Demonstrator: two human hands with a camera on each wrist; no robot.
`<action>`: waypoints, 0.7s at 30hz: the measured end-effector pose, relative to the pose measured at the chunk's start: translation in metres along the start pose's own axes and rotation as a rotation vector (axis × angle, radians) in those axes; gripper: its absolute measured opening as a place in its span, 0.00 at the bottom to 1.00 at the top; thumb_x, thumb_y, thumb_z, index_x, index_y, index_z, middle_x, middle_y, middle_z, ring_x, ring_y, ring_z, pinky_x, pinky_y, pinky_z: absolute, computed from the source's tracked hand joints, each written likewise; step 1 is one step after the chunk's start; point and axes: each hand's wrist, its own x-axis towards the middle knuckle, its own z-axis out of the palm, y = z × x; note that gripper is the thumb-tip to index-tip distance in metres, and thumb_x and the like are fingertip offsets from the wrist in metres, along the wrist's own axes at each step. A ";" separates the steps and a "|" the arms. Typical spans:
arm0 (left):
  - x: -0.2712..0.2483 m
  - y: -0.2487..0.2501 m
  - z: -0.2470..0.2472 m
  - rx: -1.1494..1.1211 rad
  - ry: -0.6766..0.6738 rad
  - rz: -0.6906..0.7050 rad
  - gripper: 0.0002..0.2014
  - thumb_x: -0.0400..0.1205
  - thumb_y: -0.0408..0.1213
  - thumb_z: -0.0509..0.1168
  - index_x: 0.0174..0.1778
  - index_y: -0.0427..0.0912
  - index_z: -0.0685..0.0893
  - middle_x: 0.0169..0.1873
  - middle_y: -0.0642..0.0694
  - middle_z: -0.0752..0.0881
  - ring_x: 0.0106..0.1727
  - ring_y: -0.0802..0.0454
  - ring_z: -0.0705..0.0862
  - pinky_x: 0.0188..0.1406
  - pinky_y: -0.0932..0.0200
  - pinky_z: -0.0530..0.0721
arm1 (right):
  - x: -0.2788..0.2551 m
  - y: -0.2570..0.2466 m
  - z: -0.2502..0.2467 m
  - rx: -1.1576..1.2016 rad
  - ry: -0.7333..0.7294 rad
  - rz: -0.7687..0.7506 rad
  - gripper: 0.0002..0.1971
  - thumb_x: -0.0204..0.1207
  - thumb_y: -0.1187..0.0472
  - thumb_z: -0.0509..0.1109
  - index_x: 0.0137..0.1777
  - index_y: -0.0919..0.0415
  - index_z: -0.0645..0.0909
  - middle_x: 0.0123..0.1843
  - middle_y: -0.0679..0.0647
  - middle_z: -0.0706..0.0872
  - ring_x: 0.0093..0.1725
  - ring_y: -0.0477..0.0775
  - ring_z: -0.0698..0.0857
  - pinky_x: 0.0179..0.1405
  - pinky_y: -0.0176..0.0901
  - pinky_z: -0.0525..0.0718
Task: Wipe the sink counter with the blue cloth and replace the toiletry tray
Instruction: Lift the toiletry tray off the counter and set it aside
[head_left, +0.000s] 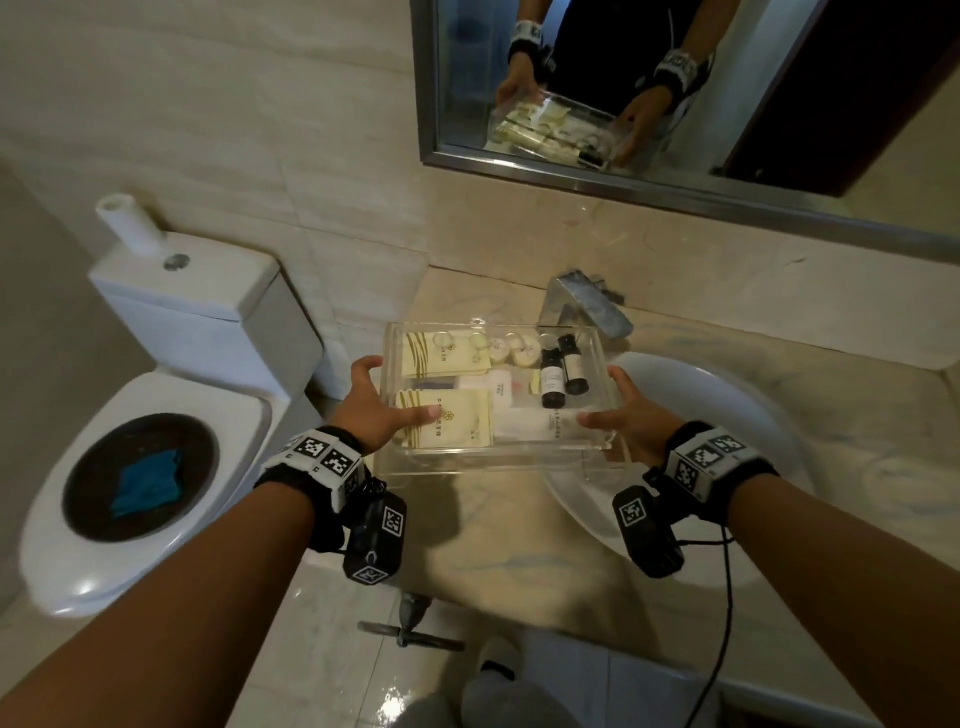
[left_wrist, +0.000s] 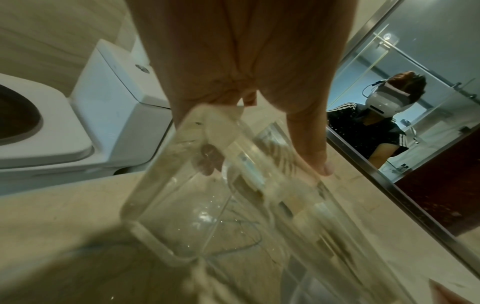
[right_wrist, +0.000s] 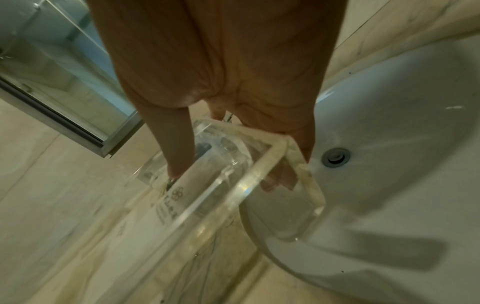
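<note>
1. Your left hand (head_left: 371, 402) and right hand (head_left: 631, 410) each grip an end of the clear toiletry tray (head_left: 498, 454), keeping it level.
2. It hangs over the bench (head_left: 498, 519), left of the sink (head_left: 737, 415).
3. The blue cloth (head_left: 148, 480) lies far left on the toilet lid (head_left: 57, 525).

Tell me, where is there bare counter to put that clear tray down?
Both hands, left hand and right hand, hold the toiletry tray above the marble counter. The bare stretch lies under it, between the sink basin and the edge by the toilet. The faucet crowds the back.
</note>
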 end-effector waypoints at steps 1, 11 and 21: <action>0.003 -0.001 -0.002 0.001 0.008 -0.008 0.49 0.68 0.35 0.80 0.78 0.46 0.54 0.61 0.45 0.78 0.55 0.47 0.80 0.64 0.42 0.81 | 0.010 0.002 -0.001 -0.006 -0.016 -0.005 0.65 0.34 0.41 0.86 0.74 0.32 0.54 0.77 0.61 0.69 0.70 0.70 0.74 0.62 0.76 0.77; 0.039 -0.012 -0.036 -0.057 0.008 -0.063 0.48 0.67 0.30 0.79 0.76 0.43 0.55 0.54 0.49 0.77 0.61 0.42 0.81 0.64 0.38 0.81 | 0.027 -0.035 0.035 -0.049 0.009 -0.096 0.46 0.70 0.61 0.75 0.80 0.43 0.49 0.82 0.59 0.59 0.75 0.69 0.68 0.69 0.72 0.72; 0.111 -0.016 -0.088 -0.008 -0.054 -0.063 0.46 0.66 0.39 0.81 0.70 0.51 0.55 0.61 0.42 0.79 0.56 0.42 0.85 0.61 0.41 0.84 | 0.078 -0.077 0.077 0.003 0.110 -0.020 0.38 0.72 0.61 0.73 0.77 0.42 0.57 0.71 0.63 0.74 0.58 0.70 0.82 0.58 0.67 0.81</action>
